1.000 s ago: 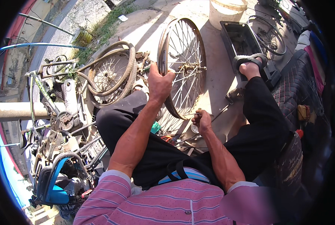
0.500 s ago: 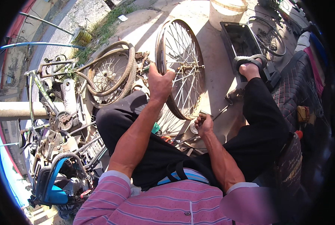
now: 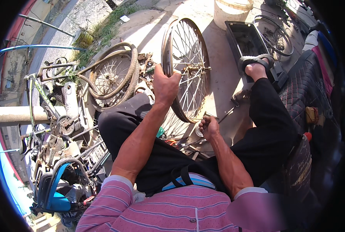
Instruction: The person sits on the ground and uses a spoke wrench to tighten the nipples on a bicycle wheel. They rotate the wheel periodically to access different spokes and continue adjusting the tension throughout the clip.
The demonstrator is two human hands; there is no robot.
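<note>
A spoked bicycle wheel (image 3: 167,48) with a bare, worn rim stands upright in front of me, between my legs. My left hand (image 3: 167,86) is closed round the near left side of its rim, thumb up. Just right of the rim's lowest part is my right hand (image 3: 209,127), its fingers curled in. A small metal piece (image 3: 209,115) sticks out at the top of that fist; its kind is too small to tell. The hub (image 3: 191,69) and the spokes face right.
Left of the wheel lie another wheel (image 3: 110,79) with a loose tyre, a bicycle frame (image 3: 45,96) and several greasy parts. A black crate (image 3: 234,36) stands by my right foot, with a white bucket (image 3: 228,15) behind it. A quilted dark cover (image 3: 301,81) is at the right.
My right hand has turned slightly beside the rim, and the metal piece in it shows more. My left hand keeps its hold on the wheel, which has hardly moved.
</note>
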